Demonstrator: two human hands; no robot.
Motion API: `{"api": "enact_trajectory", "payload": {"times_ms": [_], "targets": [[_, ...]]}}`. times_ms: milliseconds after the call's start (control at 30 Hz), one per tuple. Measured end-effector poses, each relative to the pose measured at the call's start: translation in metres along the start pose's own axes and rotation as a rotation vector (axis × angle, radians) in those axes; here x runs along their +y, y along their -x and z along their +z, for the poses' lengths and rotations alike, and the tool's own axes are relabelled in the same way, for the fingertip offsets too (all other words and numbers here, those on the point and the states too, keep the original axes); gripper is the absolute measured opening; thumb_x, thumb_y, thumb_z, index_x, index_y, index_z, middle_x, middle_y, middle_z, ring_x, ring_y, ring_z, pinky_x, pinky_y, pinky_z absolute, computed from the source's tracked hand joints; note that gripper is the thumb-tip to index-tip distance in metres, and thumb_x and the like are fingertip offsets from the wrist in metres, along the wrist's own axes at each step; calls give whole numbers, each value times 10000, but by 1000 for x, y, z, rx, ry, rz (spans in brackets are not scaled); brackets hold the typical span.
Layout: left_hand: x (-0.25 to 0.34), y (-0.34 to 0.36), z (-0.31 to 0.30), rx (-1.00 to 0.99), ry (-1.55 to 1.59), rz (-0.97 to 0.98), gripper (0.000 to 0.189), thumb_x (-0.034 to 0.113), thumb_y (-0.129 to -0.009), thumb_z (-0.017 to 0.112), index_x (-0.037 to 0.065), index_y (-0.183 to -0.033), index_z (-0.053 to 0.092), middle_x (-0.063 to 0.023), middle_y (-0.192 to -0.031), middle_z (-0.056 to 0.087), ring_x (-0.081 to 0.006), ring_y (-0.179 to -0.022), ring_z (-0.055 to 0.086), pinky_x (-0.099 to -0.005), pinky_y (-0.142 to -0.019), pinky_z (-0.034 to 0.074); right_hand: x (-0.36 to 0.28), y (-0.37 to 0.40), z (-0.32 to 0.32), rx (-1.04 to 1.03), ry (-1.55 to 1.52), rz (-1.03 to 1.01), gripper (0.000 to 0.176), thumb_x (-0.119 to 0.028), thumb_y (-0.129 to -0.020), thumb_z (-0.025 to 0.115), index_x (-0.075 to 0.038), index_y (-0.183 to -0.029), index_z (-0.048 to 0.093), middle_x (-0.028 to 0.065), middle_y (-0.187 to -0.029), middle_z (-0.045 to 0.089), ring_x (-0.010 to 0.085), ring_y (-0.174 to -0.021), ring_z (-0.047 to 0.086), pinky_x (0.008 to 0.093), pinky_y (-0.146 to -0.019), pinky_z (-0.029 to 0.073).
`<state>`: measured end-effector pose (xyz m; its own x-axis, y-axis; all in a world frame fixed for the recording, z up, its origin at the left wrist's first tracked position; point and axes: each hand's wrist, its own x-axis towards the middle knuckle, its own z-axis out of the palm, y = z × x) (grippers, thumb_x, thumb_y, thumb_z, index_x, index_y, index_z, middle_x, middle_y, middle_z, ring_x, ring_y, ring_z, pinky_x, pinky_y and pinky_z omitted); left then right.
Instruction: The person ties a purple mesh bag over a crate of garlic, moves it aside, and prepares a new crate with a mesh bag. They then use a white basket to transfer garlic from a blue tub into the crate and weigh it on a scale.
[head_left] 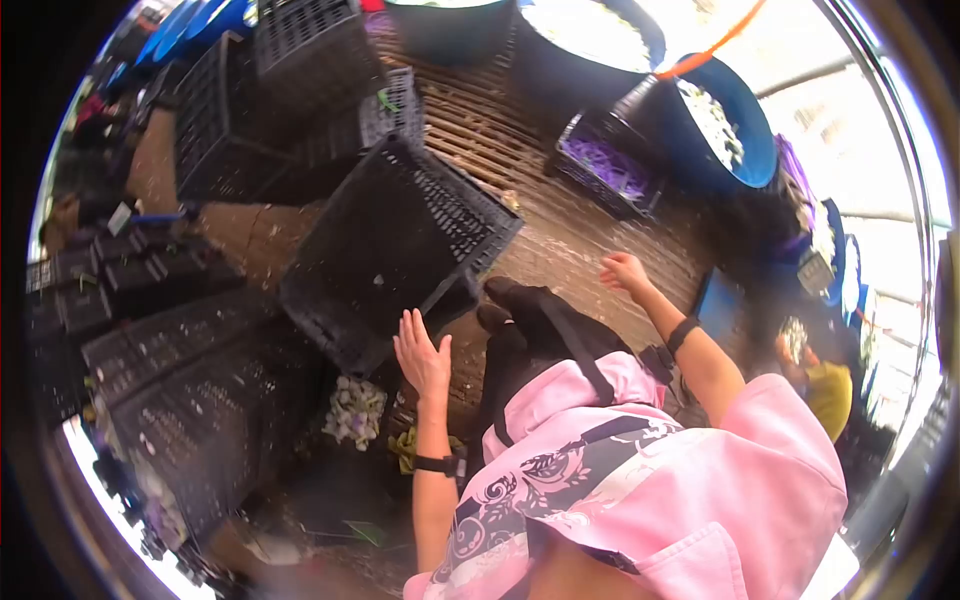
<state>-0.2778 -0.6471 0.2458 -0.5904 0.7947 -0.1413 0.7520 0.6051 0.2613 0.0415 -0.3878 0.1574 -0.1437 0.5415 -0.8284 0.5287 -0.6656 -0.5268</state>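
My left hand (425,352) is open, its fingers stretched out flat at the near rim of a large black plastic crate (375,255). That crate sits tilted, with slotted sides and a few pale specks on its dark inner surface. Out to the right, my right hand (625,272) is held over the floor, away from the crate. Its fingers are loosely bent and apart, with nothing visible in them. Below my left hand lies a cluster of pale flowers (355,412).
Black crates (210,390) are stacked at left, and more (310,60) stand behind. Blue tubs (735,130) of pale flowers line the far right. A small crate (610,165) holds purple strips on the slatted floor (560,235). A person in yellow (828,395) is at right.
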Motion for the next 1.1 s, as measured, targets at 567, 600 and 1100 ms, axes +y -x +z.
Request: {"api": "enact_trajectory", "payload": {"times_ms": [567, 600, 1100], "targets": [[53, -133, 47, -247, 185, 174, 252, 194, -837, 583, 45, -1033, 640, -162, -950, 641, -354, -878, 606, -396, -757, 477, 142, -4, -125, 85, 73, 189, 189, -174, -879, 537, -6, -957, 573, 104, -702, 629, 163, -579, 614, 283, -466, 492], [53, -139, 43, -218, 162, 144, 249, 194, -838, 588, 28, -1016, 642, -178, -942, 641, -352, -870, 612, -389, -753, 478, 128, -23, -130, 83, 66, 200, 189, -174, -879, 537, -6, -957, 573, 104, -702, 629, 163, -579, 614, 283, -466, 492], [111, -237, 78, -232, -43, -226, 218, 123, -838, 625, -57, -960, 637, -196, -908, 659, -293, -831, 640, -359, -748, 473, 49, -463, -245, 171, 472, 74, 186, -206, -812, 544, -61, -870, 646, 126, -710, 658, 257, -709, 659, 360, -715, 508]]}}
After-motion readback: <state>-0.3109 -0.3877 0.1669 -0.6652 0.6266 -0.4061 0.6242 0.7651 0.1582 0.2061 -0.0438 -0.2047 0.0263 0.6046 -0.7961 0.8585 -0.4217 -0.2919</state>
